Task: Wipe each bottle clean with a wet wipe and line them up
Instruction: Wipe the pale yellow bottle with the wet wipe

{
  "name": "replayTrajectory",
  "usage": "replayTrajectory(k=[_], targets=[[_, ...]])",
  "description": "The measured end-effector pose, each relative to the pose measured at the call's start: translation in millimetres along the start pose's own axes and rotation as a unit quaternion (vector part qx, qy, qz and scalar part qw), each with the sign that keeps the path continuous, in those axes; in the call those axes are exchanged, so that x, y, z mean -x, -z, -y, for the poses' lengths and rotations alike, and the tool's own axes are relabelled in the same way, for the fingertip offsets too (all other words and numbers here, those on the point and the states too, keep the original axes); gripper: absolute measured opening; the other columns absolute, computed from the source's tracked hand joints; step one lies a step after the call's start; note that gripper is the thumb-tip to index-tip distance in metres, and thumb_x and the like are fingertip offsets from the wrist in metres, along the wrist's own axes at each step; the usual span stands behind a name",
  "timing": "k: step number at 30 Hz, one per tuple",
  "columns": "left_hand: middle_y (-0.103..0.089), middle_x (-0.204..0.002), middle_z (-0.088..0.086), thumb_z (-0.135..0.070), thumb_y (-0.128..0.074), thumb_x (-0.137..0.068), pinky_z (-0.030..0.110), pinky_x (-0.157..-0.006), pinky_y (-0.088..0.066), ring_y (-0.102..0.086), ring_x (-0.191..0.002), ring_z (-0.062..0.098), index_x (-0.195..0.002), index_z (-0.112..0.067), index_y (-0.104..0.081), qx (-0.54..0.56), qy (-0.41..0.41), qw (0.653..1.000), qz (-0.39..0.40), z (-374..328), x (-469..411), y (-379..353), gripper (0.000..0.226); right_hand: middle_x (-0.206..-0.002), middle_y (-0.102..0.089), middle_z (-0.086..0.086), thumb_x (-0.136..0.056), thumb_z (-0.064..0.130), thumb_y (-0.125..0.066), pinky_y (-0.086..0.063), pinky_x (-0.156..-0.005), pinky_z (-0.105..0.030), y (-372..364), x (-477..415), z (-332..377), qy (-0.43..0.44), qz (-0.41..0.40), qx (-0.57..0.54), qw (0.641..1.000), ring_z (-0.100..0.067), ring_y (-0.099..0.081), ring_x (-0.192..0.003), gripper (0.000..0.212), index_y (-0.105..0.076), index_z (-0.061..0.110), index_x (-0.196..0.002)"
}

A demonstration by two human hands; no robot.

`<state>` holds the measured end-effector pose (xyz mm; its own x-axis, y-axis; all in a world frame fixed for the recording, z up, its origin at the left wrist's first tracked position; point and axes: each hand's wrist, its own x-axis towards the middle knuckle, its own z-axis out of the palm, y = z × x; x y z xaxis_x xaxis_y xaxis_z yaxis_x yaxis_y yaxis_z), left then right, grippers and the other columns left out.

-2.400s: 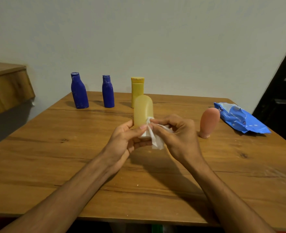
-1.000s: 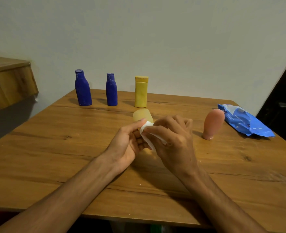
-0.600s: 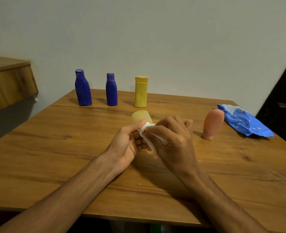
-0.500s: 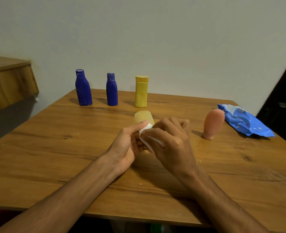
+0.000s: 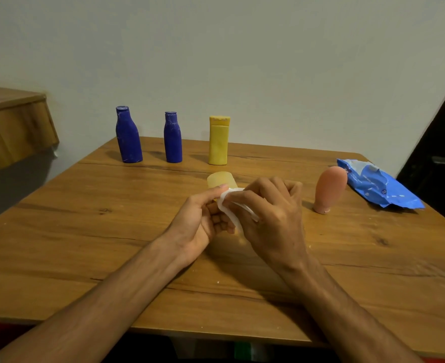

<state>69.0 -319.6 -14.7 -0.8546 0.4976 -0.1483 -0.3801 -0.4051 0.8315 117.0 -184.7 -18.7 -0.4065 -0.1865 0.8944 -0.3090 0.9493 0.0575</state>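
We have tipped the pale bottle [image 5: 220, 179] lower. Our left grip [image 5: 199, 224] holds it, right grip [image 5: 271, 218] pinches the wipe [image 5: 230, 205]; wiping continues.

A home room (plainly furnished): wooden table [image 5: 85, 231], bare wall [image 5: 242, 61], wooden shelf [image 5: 12, 127].

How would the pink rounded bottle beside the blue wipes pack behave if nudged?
The pink rounded plastic bottle stands on its narrow end, wider body above, so it probably tips easily. Once down, its rounded body might roll across the wooden table.
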Motion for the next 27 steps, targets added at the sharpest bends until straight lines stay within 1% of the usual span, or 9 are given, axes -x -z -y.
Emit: replayTrajectory(k=[3,5,8,9,11,14,18,23,27], targets=[[-0.065,-0.076,0.012,-0.023,-0.059,-0.089,0.032,-0.067,-0.044,-0.057,-0.068,0.019,-0.095,-0.004,-0.065,-0.003,-0.008,1.000,-0.001,-2.7,0.5,-0.2,0.022,-0.078,-0.062,-0.002,-0.085,0.039,-0.061,-0.018,-0.073,-0.026,0.9,0.0,-0.6,-0.028,-0.015,0.012,0.999,-0.017,-0.053,-0.073,0.026,-0.074,0.016,-0.084],[-0.064,-0.072,0.013,-0.023,-0.057,-0.091,0.030,-0.062,-0.045,-0.055,-0.063,0.019,-0.096,-0.003,-0.062,-0.002,-0.010,1.000,-0.001,-4.2,0.8,0.4,0.021,-0.077,-0.061,-0.001,-0.085,0.037,-0.062,-0.024,-0.070,-0.028,2.8,-0.3,-3.3,-0.062,-0.024,-0.009,0.998,-0.018,-0.054,-0.072,0.023,-0.074,0.016,-0.086],[-0.063,-0.070,0.016,-0.022,-0.058,-0.091,0.030,-0.061,-0.047,-0.055,-0.060,0.021,-0.096,-0.005,-0.058,-0.004,-0.012,1.000,0.005,-5.4,2.4,0.0,0.018,-0.083,-0.059,0.005,-0.085,0.032,-0.066,-0.042,-0.068,-0.045,6.5,-0.1,-11.8,-0.159,-0.032,-0.123,0.979,-0.015,-0.054,-0.076,0.013,-0.072,0.022,-0.092],[-0.063,-0.070,0.016,-0.022,-0.058,-0.092,0.031,-0.062,-0.047,-0.056,-0.060,0.021,-0.096,-0.005,-0.057,-0.002,-0.014,1.000,0.006,-5.3,2.5,-0.4,0.017,-0.085,-0.059,0.007,-0.086,0.032,-0.066,-0.045,-0.067,-0.051,7.3,-0.2,-13.7,-0.185,-0.035,-0.155,0.970,-0.014,-0.055,-0.079,0.012,-0.071,0.025,-0.095],[-0.064,-0.071,0.016,-0.021,-0.059,-0.091,0.030,-0.062,-0.048,-0.057,-0.062,0.021,-0.098,-0.005,-0.058,0.002,-0.019,1.000,0.004,-5.1,2.2,-1.0,0.018,-0.088,-0.061,0.009,-0.085,0.032,-0.068,-0.048,-0.066,-0.054,7.0,-0.6,-14.6,-0.209,-0.035,-0.193,0.958,-0.013,-0.057,-0.081,0.014,-0.070,0.027,-0.098],[-0.067,-0.078,0.012,-0.025,-0.062,-0.082,0.031,-0.067,-0.048,-0.059,-0.070,0.020,-0.103,-0.003,-0.061,-0.005,-0.028,1.000,0.010,-4.3,1.4,-0.8,0.030,-0.089,-0.063,0.007,-0.083,0.029,-0.073,-0.048,-0.068,-0.054,5.1,-1.6,-10.5,-0.197,0.005,-0.227,0.954,-0.014,-0.058,-0.083,0.015,-0.073,0.021,-0.096],[-0.068,-0.088,0.010,-0.023,-0.064,-0.073,0.034,-0.082,-0.049,-0.061,-0.081,0.019,-0.106,-0.005,-0.062,0.014,-0.029,0.999,0.003,-4.8,0.6,0.5,0.037,-0.091,-0.066,0.001,-0.080,0.024,-0.079,-0.045,-0.069,-0.046,0.9,1.3,-7.2,-0.136,0.060,-0.172,0.974,-0.015,-0.058,-0.085,0.019,-0.075,0.017,-0.097],[-0.069,-0.089,0.008,-0.023,-0.063,-0.072,0.035,-0.084,-0.050,-0.062,-0.085,0.019,-0.110,-0.006,-0.059,0.007,-0.042,0.999,0.016,-7.9,0.5,2.7,0.042,-0.098,-0.068,0.001,-0.083,0.029,-0.075,-0.050,-0.069,-0.049,-2.8,0.9,-9.7,-0.157,0.080,-0.213,0.961,-0.016,-0.059,-0.092,0.021,-0.074,0.018,-0.100],[-0.070,-0.093,0.007,-0.024,-0.062,-0.074,0.032,-0.076,-0.053,-0.064,-0.083,0.017,-0.114,-0.008,-0.058,-0.019,-0.058,0.998,0.028,-7.0,0.9,2.8,0.044,-0.096,-0.067,-0.002,-0.084,0.039,-0.063,-0.040,-0.071,-0.034,0.4,3.2,-4.6,-0.087,0.068,-0.133,0.985,-0.012,-0.054,-0.092,0.029,-0.074,0.016,-0.099]])
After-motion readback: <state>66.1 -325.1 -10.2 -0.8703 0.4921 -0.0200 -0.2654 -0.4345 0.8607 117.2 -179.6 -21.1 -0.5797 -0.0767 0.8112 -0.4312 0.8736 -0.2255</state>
